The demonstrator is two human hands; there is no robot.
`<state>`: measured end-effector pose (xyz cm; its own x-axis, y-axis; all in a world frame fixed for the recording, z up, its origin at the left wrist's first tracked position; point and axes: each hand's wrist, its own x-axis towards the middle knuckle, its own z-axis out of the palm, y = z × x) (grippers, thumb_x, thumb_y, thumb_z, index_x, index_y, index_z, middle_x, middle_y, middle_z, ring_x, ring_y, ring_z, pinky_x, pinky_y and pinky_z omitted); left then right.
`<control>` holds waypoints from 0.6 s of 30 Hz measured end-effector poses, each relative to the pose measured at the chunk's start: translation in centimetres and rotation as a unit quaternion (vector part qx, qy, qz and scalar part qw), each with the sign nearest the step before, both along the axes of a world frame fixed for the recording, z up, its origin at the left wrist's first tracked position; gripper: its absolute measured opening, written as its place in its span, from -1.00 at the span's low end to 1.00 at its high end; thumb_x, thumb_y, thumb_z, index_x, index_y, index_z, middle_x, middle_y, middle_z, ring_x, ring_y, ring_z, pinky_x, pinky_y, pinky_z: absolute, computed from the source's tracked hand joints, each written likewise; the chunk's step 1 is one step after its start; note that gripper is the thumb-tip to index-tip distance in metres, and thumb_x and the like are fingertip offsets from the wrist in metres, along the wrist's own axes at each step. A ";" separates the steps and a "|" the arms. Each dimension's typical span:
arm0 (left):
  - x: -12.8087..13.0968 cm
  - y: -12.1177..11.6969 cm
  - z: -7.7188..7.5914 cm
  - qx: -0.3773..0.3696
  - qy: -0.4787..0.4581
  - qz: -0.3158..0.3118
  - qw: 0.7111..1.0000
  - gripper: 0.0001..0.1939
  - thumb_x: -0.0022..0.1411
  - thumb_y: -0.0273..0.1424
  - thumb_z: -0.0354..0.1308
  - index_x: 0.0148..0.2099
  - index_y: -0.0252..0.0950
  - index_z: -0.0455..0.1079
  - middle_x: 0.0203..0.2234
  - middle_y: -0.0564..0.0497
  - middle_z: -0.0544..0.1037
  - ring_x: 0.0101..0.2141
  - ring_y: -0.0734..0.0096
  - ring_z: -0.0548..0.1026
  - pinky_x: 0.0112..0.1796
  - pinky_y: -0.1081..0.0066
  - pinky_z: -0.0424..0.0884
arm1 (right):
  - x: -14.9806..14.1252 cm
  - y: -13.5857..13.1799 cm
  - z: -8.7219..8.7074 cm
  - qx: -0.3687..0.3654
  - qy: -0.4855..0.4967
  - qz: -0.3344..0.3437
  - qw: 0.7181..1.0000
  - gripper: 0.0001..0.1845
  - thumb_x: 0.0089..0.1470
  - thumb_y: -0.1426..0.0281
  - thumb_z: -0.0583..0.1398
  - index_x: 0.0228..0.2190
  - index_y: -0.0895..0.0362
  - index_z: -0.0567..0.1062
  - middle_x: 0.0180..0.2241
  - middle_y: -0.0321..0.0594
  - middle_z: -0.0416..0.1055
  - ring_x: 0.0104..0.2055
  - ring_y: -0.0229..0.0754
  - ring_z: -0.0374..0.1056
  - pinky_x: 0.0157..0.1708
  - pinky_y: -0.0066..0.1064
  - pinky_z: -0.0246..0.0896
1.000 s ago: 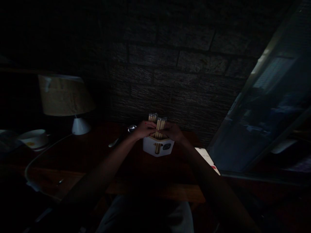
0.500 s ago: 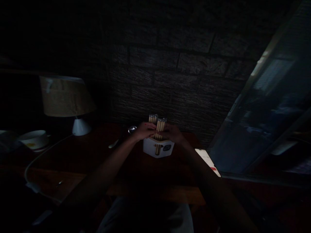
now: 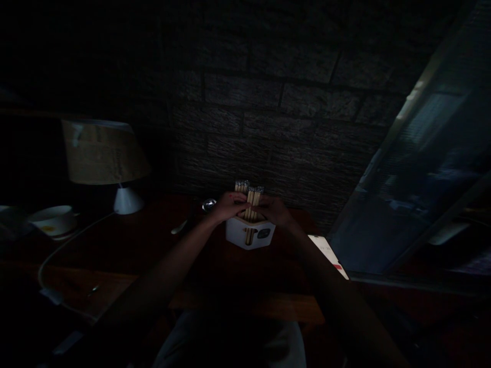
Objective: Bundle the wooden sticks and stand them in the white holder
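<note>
A white holder point(image 3: 238, 234) with cut-out openings stands on the dark wooden table. Several chopsticks point(image 3: 253, 201) with silvery patterned ends rise upright out of it in two bunches. From the left, my left hand point(image 3: 230, 205) has its fingers closed on the front bunch. My right hand point(image 3: 273, 210) grips the same bunch from the other side, its fingers partly in shadow. Both hands are just above the holder's rim, and the lower parts of the chopsticks show through its front opening.
Left on the table point(image 3: 153, 255) are a lamp point(image 3: 105, 153) with a trailing cord, a white bowl point(image 3: 57, 221) and a spoon point(image 3: 179, 227). A shiny round object point(image 3: 209, 205) lies behind my left hand. A lit phone point(image 3: 326, 253) lies right. A brick wall point(image 3: 268, 112) rises behind.
My left fingers have shifted slightly to the right along the front bunch. The holder and the chopsticks look almost unmoved.
</note>
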<state>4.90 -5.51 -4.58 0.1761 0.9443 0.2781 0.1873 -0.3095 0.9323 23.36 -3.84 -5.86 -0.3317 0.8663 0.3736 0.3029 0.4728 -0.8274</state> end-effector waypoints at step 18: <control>-0.1 0.6 -0.9 0.027 -0.004 -0.028 0.999 -0.84 -0.01 -0.41 0.29 -0.35 -0.40 0.48 -0.54 0.05 0.50 -0.64 0.57 0.35 -0.61 0.54 0.26 | -0.1 -0.9 0.7 0.004 -0.037 -0.015 0.999 -0.72 -0.10 0.37 0.33 -0.25 0.10 0.62 -0.31 -0.25 0.61 -0.26 -0.14 0.51 -0.27 -0.39 0.37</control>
